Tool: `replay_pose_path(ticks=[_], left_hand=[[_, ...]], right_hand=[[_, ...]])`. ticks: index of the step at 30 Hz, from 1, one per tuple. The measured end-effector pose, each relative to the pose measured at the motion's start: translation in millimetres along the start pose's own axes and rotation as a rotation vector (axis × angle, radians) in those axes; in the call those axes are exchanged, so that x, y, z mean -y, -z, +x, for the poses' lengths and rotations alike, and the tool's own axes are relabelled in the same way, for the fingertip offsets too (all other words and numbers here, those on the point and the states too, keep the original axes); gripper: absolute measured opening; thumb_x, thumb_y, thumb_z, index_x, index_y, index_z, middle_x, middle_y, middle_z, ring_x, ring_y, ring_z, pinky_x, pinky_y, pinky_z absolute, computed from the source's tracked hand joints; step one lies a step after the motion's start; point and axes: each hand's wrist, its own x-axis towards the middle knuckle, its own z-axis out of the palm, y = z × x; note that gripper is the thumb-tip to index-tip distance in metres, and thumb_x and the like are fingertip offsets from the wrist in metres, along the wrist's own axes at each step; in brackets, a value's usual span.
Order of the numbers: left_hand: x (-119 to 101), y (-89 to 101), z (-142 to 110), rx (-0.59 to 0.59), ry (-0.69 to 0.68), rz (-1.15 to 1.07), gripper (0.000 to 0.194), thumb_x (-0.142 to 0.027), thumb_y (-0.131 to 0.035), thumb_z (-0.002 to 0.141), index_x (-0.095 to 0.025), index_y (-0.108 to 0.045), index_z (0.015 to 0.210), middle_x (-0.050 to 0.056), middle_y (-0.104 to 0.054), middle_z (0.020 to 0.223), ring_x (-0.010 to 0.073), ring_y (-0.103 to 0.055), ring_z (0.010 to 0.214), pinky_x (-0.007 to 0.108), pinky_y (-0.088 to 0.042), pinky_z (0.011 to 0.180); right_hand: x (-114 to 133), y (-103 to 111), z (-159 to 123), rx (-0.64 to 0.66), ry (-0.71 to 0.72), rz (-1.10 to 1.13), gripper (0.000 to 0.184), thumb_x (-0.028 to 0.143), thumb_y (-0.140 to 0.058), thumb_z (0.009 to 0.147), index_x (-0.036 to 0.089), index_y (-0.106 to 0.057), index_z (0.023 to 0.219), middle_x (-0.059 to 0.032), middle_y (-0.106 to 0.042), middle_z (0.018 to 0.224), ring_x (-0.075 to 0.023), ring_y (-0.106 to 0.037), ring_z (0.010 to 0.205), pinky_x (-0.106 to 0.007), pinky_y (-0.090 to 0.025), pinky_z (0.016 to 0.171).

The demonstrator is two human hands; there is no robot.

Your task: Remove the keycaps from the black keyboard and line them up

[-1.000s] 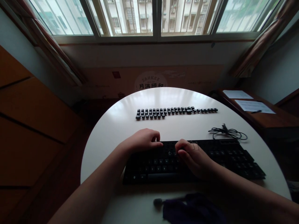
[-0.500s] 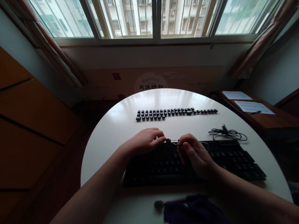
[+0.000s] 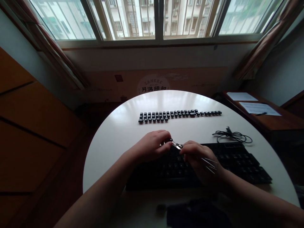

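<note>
Over the keyboard point(image 3: 234, 158), our left hand point(image 3: 153, 144) just closed its fingers on what looks like a keycap point(image 3: 170, 139) at the tip of the wire puller point(image 3: 177, 145); half a second ago they only reached its edge. Our right hand point(image 3: 198, 153) pinches the puller, so the cap's probably off.

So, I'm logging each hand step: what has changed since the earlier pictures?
The left hand moved right, to the end of the thin silver wire tool that the right hand holds; whether it grips something there is hard to tell. The black rectangular keyboard, rows of small black keycaps and coiled black cable stayed put.
</note>
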Motion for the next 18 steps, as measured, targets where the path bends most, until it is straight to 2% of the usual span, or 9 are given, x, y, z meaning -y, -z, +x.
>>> replay_pose_path(ticks=[7, 12, 15, 18], left_hand=[[-3, 0.7, 0, -0.004, 0.026, -0.003, 0.011, -0.029, -0.051, 0.093, -0.02, -0.056, 0.09, 0.002, -0.062, 0.088, 0.0175, -0.056, 0.079, 0.028, -0.042, 0.067], [-2, 0.7, 1, 0.01, 0.05, 0.008, 0.011, -0.03, -0.05, 0.092, -0.02, -0.056, 0.09, 0.002, -0.062, 0.089, 0.018, -0.057, 0.079, 0.028, -0.042, 0.067], [6, 2.9, 2, 0.022, 0.097, 0.023, 0.012, -0.029, -0.05, 0.091, -0.02, -0.057, 0.087, 0.002, -0.063, 0.088, 0.0188, -0.057, 0.079, 0.029, -0.043, 0.067], [14, 5.9, 2, -0.001, 0.14, 0.002, 0.015, -0.029, -0.048, 0.092, -0.019, -0.059, 0.088, 0.003, -0.064, 0.088, 0.0197, -0.059, 0.08, 0.03, -0.044, 0.069]], right_hand=[[6, 0, 3, -0.014, 0.145, -0.338, 0.021, 0.007, -0.051, 0.09, 0.023, -0.058, 0.102, -0.0012, -0.061, 0.089, -0.0107, -0.049, 0.063, -0.025, -0.038, 0.057], [9, 2, 3, -0.035, 0.169, -0.426, 0.017, 0.01, -0.052, 0.089, 0.022, -0.059, 0.098, -0.0017, -0.059, 0.086, -0.0118, -0.049, 0.063, -0.026, -0.038, 0.057], [11, 11, 4, -0.124, 0.197, -0.497, 0.014, 0.009, -0.051, 0.088, 0.021, -0.057, 0.092, -0.0021, -0.056, 0.085, -0.0119, -0.048, 0.062, -0.026, -0.037, 0.056], [13, 21, 7, -0.22, 0.227, -0.603, 0.012, 0.01, -0.05, 0.089, 0.02, -0.057, 0.09, -0.0054, -0.057, 0.089, -0.0177, -0.053, 0.076, -0.032, -0.043, 0.067]])
